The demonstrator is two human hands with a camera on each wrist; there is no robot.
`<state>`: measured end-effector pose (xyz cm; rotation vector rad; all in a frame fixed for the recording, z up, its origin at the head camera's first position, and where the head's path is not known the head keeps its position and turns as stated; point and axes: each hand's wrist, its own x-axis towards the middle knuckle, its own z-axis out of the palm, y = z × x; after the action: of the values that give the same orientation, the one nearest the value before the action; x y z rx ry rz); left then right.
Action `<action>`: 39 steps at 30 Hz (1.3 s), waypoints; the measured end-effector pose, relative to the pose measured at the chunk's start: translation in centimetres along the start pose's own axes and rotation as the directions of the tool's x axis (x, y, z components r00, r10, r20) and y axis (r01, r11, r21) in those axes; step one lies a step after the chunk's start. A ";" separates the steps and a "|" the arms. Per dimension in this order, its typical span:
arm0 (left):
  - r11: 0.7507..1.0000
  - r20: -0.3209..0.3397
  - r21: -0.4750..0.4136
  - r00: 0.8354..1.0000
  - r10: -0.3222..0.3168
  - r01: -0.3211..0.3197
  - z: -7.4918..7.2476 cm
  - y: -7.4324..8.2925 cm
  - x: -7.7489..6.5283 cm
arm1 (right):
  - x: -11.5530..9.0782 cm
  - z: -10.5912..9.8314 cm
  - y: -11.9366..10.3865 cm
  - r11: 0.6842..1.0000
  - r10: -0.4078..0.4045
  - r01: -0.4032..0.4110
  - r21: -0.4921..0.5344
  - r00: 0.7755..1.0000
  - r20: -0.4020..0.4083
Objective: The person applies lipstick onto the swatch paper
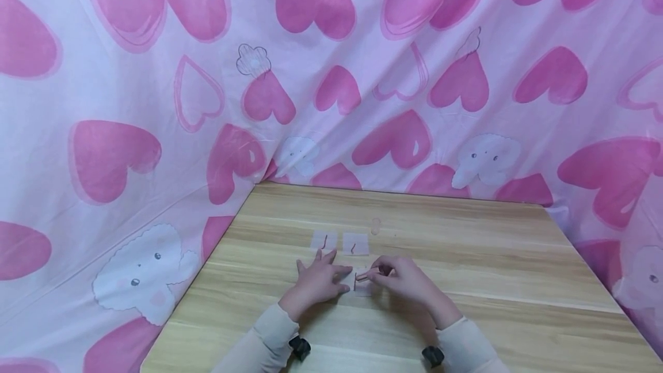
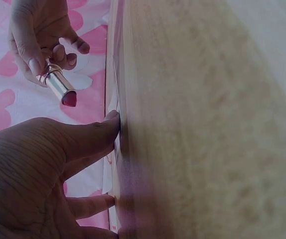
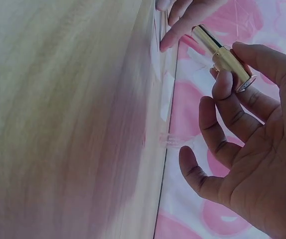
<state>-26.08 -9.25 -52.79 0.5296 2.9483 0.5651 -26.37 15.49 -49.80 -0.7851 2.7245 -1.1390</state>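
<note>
My right hand point(image 1: 406, 278) pinches a gold lipstick point(image 3: 225, 59) between thumb and fingertips. Its red tip point(image 2: 69, 98) points toward the left hand, over a small white paper point(image 1: 362, 288) that bears a dark red stroke. With fingers spread, my left hand point(image 1: 318, 281) rests beside that paper; its thumb and fingertips press on the surface. Whether the red tip touches the paper I cannot tell. Beyond the hands lie two more paper squares, a left one point(image 1: 317, 240) and a right one point(image 1: 361, 243), each with a red stroke.
A clear plastic piece point(image 1: 376, 226), perhaps a cap, is on the wooden table point(image 1: 466, 246) behind the papers. Pink heart-print cloth point(image 1: 342, 131) hangs around the table's back and sides.
</note>
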 end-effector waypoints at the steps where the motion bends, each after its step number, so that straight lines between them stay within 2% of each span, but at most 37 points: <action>1: 1.000 0.000 -0.003 1.000 -0.001 0.001 0.0 0.0 0.0 | 0.0 0.0 0.0 1.000 -0.003 0.003 0.006 1.000 -0.002; 6: 1.000 0.000 -0.018 1.000 -0.004 0.004 0.2 0.1 -0.2 | 0.0 0.3 0.3 0.999 0.029 -0.028 0.030 0.999 -0.032; 10: 1.000 -0.003 -0.021 1.000 -0.008 0.008 0.3 0.2 -0.2 | -0.1 0.4 0.4 0.995 0.077 -0.070 0.066 0.992 -0.102; 15: 1.000 -0.017 -0.026 1.000 -0.007 0.007 0.0 0.4 -0.1 | 0.0 0.0 0.1 0.984 0.108 -0.080 0.158 0.977 -0.181; 17: 1.000 -0.046 -0.030 0.999 0.007 -0.009 -0.2 0.5 0.0 | 0.1 -0.1 0.0 0.976 0.126 -0.087 0.198 0.973 -0.193; 19: 0.998 -0.103 -0.041 0.994 0.034 -0.039 -0.3 0.7 0.3 | 0.2 -0.2 0.1 0.967 0.143 -0.094 0.235 0.969 -0.201; 22: 0.984 -0.207 -0.146 0.976 0.073 -0.104 -0.6 0.9 0.7 | 0.3 -0.2 0.1 0.948 0.164 -0.096 0.305 0.964 -0.208; 24: 0.946 -0.267 -0.277 0.959 0.091 -0.167 -0.6 1.1 1.2 | 0.4 0.0 0.1 0.928 0.162 -0.076 0.364 0.964 -0.211; 25: 0.913 -0.281 -0.356 0.955 0.097 -0.198 -0.7 1.2 1.3 | 0.4 0.1 0.1 0.918 0.153 -0.061 0.393 0.966 -0.207; 27: 0.833 -0.297 -0.496 0.950 0.101 -0.244 -0.7 1.5 1.6 | 0.4 0.5 0.1 0.898 0.141 -0.043 0.437 0.971 -0.195; 29: 0.752 -0.290 -0.603 0.951 0.104 -0.266 -0.8 1.8 1.8 | 0.4 0.9 0.2 0.877 0.122 -0.023 0.479 0.976 -0.178; 35: 0.544 -0.201 -0.817 0.979 0.041 -0.190 -0.8 2.7 2.2 | 0.5 1.6 0.2 0.795 0.154 -0.029 0.605 0.976 -0.156; 37: 0.494 -0.185 -0.851 0.982 0.033 -0.177 -0.8 3.0 2.3 | 0.6 1.5 0.1 0.769 0.151 -0.016 0.639 0.976 -0.157; 39: 0.458 -0.186 -0.871 0.982 0.033 -0.180 -0.9 3.3 2.4 | 0.6 1.4 -0.1 0.744 0.130 0.008 0.668 0.979 -0.157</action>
<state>-27.43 -5.86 -50.83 0.5202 2.1901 2.0483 -26.50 14.23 -50.72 -0.4789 2.1453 -2.0819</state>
